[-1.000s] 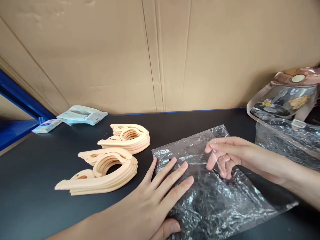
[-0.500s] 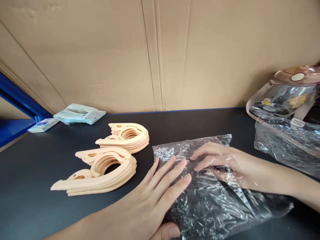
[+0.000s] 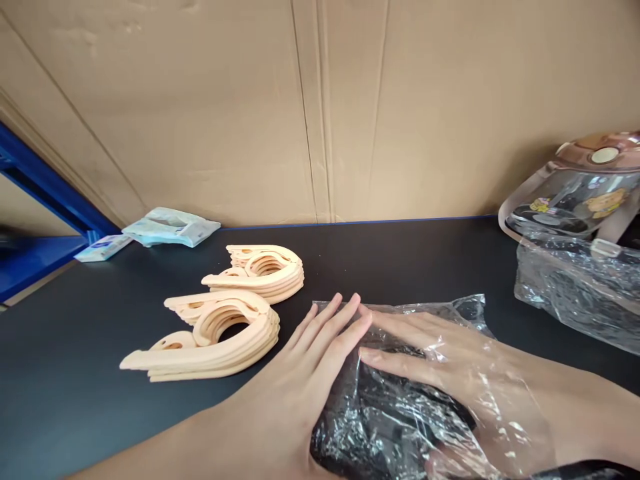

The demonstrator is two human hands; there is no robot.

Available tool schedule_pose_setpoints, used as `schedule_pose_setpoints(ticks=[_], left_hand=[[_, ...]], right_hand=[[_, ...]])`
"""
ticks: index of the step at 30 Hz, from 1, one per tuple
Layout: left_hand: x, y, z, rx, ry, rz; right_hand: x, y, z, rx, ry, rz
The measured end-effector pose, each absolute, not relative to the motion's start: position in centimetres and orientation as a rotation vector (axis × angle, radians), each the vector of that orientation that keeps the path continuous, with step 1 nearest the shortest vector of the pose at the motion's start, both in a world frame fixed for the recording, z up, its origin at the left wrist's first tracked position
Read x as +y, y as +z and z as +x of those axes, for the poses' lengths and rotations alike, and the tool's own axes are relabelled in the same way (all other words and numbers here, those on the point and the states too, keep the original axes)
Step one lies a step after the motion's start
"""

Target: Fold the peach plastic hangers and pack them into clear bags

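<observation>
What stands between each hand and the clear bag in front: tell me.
Nothing visible: the left hand rests on the left side of the bag, and the right hand already has its film lying over it.

No lettering can be read. Blue print point(image 3: 107, 244) on the small packet point(image 3: 103, 249) near the bench's point(image 3: 390, 260) far left corner is too small.

The cardboard panel point(image 3: 200, 100) stands upright behind the black table point(image 3: 400, 260). The blue frame point(image 3: 55, 190) is located at the left end. Near it lie two packets: a small white-and-blue packet point(image 3: 103, 247) and, just beside it, a larger pale blue packet point(image 3: 186, 233). At the rear right is a clear bottle point(image 3: 570, 193) with a brown lid point(image 3: 629, 157), round button point(image 3: 605, 155) and carrying strap point(image 3: 523, 191).
</observation>
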State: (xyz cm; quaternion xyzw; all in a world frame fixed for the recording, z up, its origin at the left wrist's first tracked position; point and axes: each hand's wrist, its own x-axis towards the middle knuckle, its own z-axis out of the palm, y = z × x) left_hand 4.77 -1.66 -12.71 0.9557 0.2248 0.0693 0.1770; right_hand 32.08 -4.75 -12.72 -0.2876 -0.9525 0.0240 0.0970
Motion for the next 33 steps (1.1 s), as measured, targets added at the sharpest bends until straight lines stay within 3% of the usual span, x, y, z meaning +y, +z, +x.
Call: schedule_pose_setpoints(ticks=[7, 13, 19, 23, 28, 33], left_hand=[[-1.6, -13.3, 4.8, 0.705, 0.221, 2.613], [-1.6, -12.7, 5.2, 0.803, 0.122, 2.511], [-1.7, -11.9, 5.4, 0.894, 0.020, 2.439], [-1.8, -12.0, 5.4, 0.872, 0.059, 2.439], [-1.9, -12.4, 5.3, 0.838, 0.132, 2.480], [-1.8, -12.6, 5.3, 0.810, 0.148, 2.506]], right_hand=[[-3.6, -11.5, 32.0, -2.682, 0.434, -0.905], [-1.8, -9.4, 35.8, -2.124, 0.759, -1.131], [-0.6, -8.0, 38.4, -1.627, 0.316, -1.287], [0.7, -7.2, 35.3, -1.866, 0.261, -1.339], [4.3, -6.3, 29.1, -2.462, 0.226, -0.992], [8.2, -6.2, 22.9, -2.722, 0.269, -0.802]])
